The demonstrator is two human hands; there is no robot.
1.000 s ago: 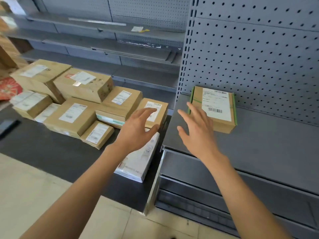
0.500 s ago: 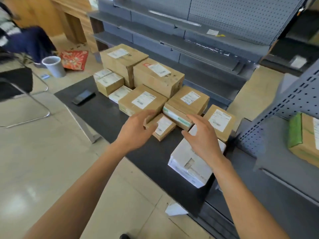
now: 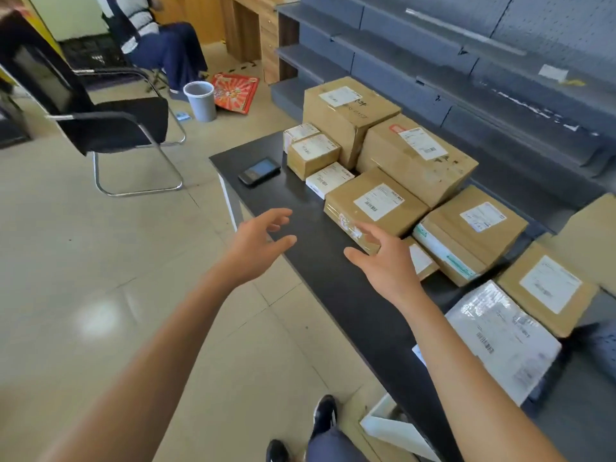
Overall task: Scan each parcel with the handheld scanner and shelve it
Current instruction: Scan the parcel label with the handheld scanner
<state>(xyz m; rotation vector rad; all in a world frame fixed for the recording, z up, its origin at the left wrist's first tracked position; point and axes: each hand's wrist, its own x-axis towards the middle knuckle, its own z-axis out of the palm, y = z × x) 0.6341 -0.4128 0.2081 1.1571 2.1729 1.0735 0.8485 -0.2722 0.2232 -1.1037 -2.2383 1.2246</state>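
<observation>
Both hands, left [image 3: 255,241] and right [image 3: 383,258], hover open and empty beside the parcels [image 3: 376,203], apparently choosing between scanner [image 3: 259,171] and box.

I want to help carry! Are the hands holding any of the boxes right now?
No, nothing is held. The left hand and right hand hover open above the black rectangular table.

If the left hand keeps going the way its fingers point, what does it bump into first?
Probably the black handheld scanner lying on the dark table. The left hand is open, fingers aimed up the table; nothing stands between. Depth is hard to judge, so it might pass over it.
</observation>
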